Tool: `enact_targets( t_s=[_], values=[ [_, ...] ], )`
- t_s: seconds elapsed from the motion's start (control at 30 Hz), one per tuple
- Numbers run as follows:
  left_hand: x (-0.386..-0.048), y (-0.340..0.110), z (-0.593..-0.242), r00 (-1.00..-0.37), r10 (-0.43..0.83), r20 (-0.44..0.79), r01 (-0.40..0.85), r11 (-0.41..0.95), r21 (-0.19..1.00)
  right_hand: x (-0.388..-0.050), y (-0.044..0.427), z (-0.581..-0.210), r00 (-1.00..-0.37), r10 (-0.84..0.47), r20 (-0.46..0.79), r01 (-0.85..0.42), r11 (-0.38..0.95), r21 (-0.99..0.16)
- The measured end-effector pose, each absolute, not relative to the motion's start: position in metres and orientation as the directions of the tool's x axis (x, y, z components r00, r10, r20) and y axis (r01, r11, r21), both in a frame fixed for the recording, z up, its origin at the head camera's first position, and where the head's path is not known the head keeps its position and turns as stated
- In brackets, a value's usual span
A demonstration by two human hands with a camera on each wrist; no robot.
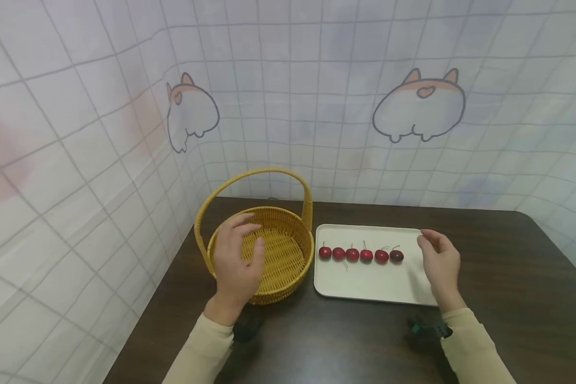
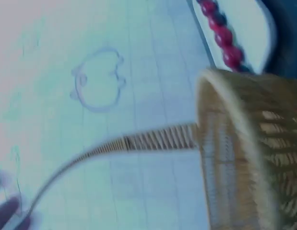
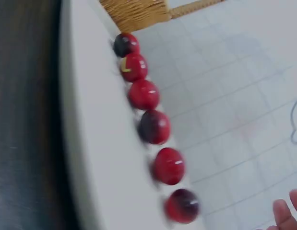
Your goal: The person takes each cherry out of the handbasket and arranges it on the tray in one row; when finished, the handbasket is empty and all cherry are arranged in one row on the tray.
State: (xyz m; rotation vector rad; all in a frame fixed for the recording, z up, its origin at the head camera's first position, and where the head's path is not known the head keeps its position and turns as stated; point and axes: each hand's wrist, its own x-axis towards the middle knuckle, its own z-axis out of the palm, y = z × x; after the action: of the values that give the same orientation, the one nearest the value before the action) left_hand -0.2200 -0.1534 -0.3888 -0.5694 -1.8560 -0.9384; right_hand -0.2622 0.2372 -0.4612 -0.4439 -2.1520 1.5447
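Observation:
A yellow wicker basket [image 1: 280, 261] with a tall arched handle [image 1: 269, 170] stands on the left of the table. My left hand [image 1: 235, 261] hovers over its left side, fingers loosely bent and thumb apart, holding nothing. Beside the basket lies a white rectangular tray [image 1: 360, 282]. A row of several red cherries [image 1: 366, 255] with thin stems crosses it; the rightmost is darker. My right hand [image 1: 440, 264] is above the tray's right end, fingers relaxed. The right wrist view shows its fingertips [image 3: 284, 214] spread, with no cherry between them.
The dark brown table [image 1: 336, 341] carries the basket and tray. A pale grid-patterned curtain [image 1: 288, 106] with cartoon animal drawings hangs behind and along the left side. The basket handle arches high above its bowl.

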Motion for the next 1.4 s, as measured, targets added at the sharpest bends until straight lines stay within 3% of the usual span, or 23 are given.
enact_targets(
  t_s=[0.13, 0.23, 0.33, 0.47, 0.6, 0.73, 0.93, 1.13, 1.4],
  values=[
    [-0.230, -0.126, -0.380, -0.733, 0.250, 0.632, 0.606, 0.662, 0.441, -0.263, 0.234, -0.443, -0.882, 0.376, 0.283, -0.076, 0.481, -0.874],
    [-0.242, -0.103, -0.379, -0.823, 0.385, 0.417, 0.556, 0.695, 0.456, -0.265, 0.231, -0.431, -0.893, 0.228, 0.388, -0.194, 0.583, -0.789],
    [-0.258, -0.080, -0.380, -0.825, 0.486, 0.287, 0.565, 0.693, 0.449, -0.268, 0.227, -0.419, -0.898, 0.080, 0.433, -0.281, 0.653, -0.703],
    [-0.284, -0.047, -0.376, -0.818, 0.540, 0.198, 0.567, 0.697, 0.439, -0.275, 0.221, -0.403, -0.917, -0.066, 0.393, -0.309, 0.740, -0.598],
    [-0.312, -0.016, -0.369, -0.828, 0.530, 0.183, 0.549, 0.700, 0.458, -0.283, 0.217, -0.390, -0.944, -0.135, 0.302, -0.278, 0.817, -0.504],
    [-0.331, 0.000, -0.364, -0.854, 0.485, 0.189, 0.519, 0.758, 0.396, -0.292, 0.213, -0.382, -0.962, -0.187, 0.197, -0.258, 0.858, -0.444],
    [-0.348, 0.011, -0.357, -0.908, 0.404, 0.111, 0.419, 0.872, 0.254, -0.306, 0.218, -0.370, -0.967, -0.204, 0.152, -0.245, 0.904, -0.351],
    [-0.354, 0.008, -0.353, -0.956, 0.289, 0.049, 0.292, 0.932, 0.213, -0.315, 0.222, -0.369, -0.983, -0.180, 0.045, -0.186, 0.941, -0.283],
    [-0.359, -0.002, -0.365, -0.946, 0.320, 0.047, 0.324, 0.937, 0.130, -0.319, 0.227, -0.367, -0.989, -0.150, -0.011, -0.144, 0.965, -0.218]
  ],
)
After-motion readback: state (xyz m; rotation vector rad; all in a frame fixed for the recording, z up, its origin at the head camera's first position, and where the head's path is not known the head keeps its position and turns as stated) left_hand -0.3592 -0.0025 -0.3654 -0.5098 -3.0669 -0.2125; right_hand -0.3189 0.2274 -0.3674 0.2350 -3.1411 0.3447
